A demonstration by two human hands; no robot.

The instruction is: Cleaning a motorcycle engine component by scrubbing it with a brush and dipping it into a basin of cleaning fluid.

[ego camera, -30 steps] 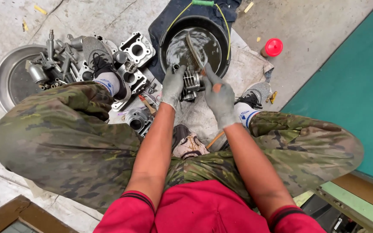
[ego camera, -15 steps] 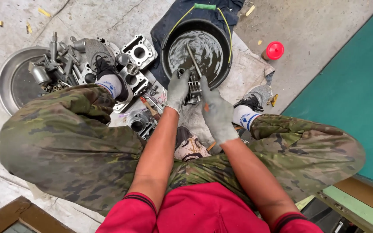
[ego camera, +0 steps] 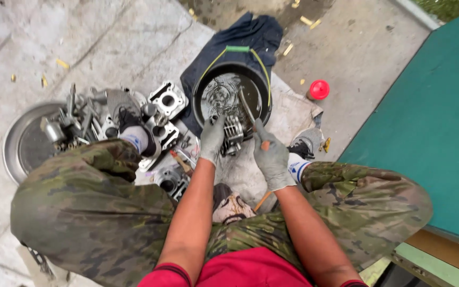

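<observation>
I squat over a black bucket (ego camera: 203, 87) of dark liquid with a yellow wire handle. My left hand (ego camera: 211, 139), in a grey glove, grips a finned metal engine cylinder (ego camera: 233, 133) at the bucket's near rim. My right hand (ego camera: 271, 157), also gloved, holds a brush (ego camera: 247, 109) by its orange handle, bristles lying against the cylinder over the liquid.
A round metal tray (ego camera: 25, 149) at the left holds several engine parts. More cylinder blocks (ego camera: 168, 100) lie by my left shoe (ego camera: 119, 109). A dark cloth (ego camera: 251, 33) lies behind the bucket, a red cap (ego camera: 319, 89) to its right, a green mat (ego camera: 431, 117) beyond.
The view has shifted so everything sits lower in frame. My right hand drew back and the brush swung across the cylinder; my left hand keeps its grip.
</observation>
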